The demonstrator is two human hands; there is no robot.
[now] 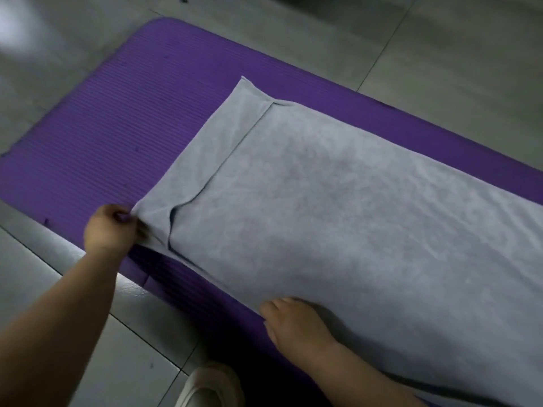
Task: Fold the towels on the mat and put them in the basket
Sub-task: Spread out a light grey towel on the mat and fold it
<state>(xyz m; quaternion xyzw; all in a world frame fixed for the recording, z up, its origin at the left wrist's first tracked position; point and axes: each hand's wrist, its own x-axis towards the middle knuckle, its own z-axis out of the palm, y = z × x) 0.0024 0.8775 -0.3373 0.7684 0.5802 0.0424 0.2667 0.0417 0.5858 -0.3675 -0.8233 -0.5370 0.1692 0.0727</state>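
A long grey towel (338,207) lies folded lengthwise on the purple ribbed mat (123,121), running off the right edge of the view. Its upper layer stops short of the left end, so a strip of the lower layer shows there. My left hand (110,227) pinches the near left corner of that lower layer, fingers closed on the cloth. My right hand (296,324) rests flat on the towel's near long edge, fingers apart, pressing it onto the mat. No basket is in view.
Grey floor tiles (440,39) surround the mat. A light-coloured shoe (208,386) stands on the floor at the bottom edge, between my forearms. The mat's left end, beyond the towel, is bare.
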